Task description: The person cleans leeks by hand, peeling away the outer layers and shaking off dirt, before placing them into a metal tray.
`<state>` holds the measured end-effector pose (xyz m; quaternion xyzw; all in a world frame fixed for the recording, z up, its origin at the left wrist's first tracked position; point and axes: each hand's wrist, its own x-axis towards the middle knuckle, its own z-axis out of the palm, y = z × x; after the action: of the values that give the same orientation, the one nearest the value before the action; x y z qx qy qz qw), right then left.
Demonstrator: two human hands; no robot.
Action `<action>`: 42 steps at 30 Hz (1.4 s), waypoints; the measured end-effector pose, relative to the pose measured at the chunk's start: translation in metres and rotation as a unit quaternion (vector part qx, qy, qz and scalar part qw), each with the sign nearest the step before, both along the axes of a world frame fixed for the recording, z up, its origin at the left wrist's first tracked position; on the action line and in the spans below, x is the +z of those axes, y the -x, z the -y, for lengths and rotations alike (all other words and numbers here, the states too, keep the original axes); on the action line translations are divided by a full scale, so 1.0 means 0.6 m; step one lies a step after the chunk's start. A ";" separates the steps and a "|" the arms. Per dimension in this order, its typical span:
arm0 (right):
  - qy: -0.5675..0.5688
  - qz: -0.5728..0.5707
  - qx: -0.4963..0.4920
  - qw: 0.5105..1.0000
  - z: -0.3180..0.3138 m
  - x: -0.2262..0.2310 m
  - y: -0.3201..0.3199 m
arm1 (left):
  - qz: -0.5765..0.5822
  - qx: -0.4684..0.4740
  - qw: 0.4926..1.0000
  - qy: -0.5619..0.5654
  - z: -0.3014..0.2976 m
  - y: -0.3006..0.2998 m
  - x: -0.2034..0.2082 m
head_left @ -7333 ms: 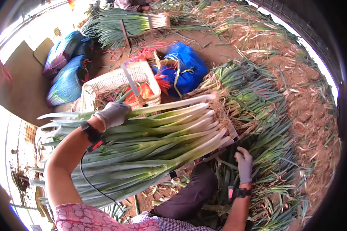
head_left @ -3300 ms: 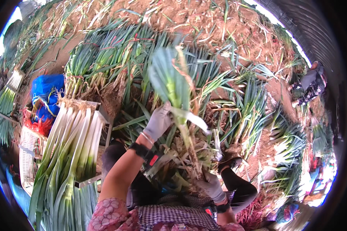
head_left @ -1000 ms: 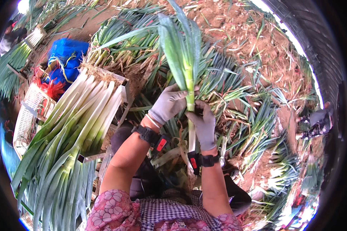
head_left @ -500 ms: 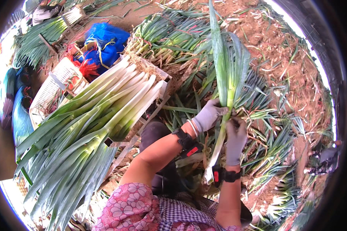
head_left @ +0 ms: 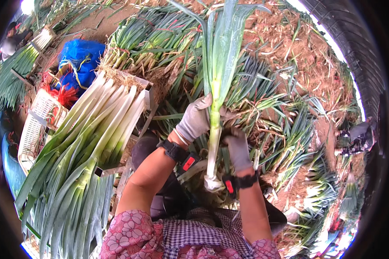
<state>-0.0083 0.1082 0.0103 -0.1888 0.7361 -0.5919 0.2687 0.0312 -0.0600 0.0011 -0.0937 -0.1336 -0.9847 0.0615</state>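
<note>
In front of me a long leek stands almost upright, its green leaves spread at the top and its white root end down between my forearms. My left hand, in a grey glove, is closed round the stalk below the leaves. My right hand, gloved too, is just right of the lower stalk with its fingers curled; what they hold, if anything, I cannot make out. To the left, a row of trimmed leeks lies on a metal rack, white ends at the far side and leaves hanging toward me.
Behind the rack are a blue mesh bag, red ties and a white plastic basket. Heaps of leeks cover the ground ahead and to the right, with loose scraps. At far left a person is beside another loaded rack.
The view has shifted right, so the rack appears further left. The leek has come more upright, and my right hand has moved down from the stalk's upper part to beside its lower part.
</note>
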 end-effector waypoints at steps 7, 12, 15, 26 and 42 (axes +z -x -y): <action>0.068 -0.159 -0.055 0.983 0.031 -0.035 -0.029 | -0.022 -0.007 0.999 -0.033 0.014 0.002 0.008; -0.351 -0.244 0.219 0.877 -0.161 -0.249 -0.084 | -0.092 0.013 0.996 0.005 0.038 -0.001 0.029; -0.400 -0.319 0.205 0.834 -0.200 -0.228 -0.041 | -0.027 0.071 0.995 0.072 0.021 0.013 0.025; -0.063 -0.166 0.007 0.984 0.051 0.042 0.014 | -0.020 0.063 0.998 -0.020 0.014 0.018 0.006; -0.045 -0.110 0.389 0.913 0.020 -0.077 -0.029 | -0.057 0.006 0.994 0.098 0.018 -0.012 0.031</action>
<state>0.0091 0.0959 -0.0360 -0.5117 0.6553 -0.3819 0.4036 0.0382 -0.0706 0.0194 -0.1548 -0.2258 -0.9596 0.0652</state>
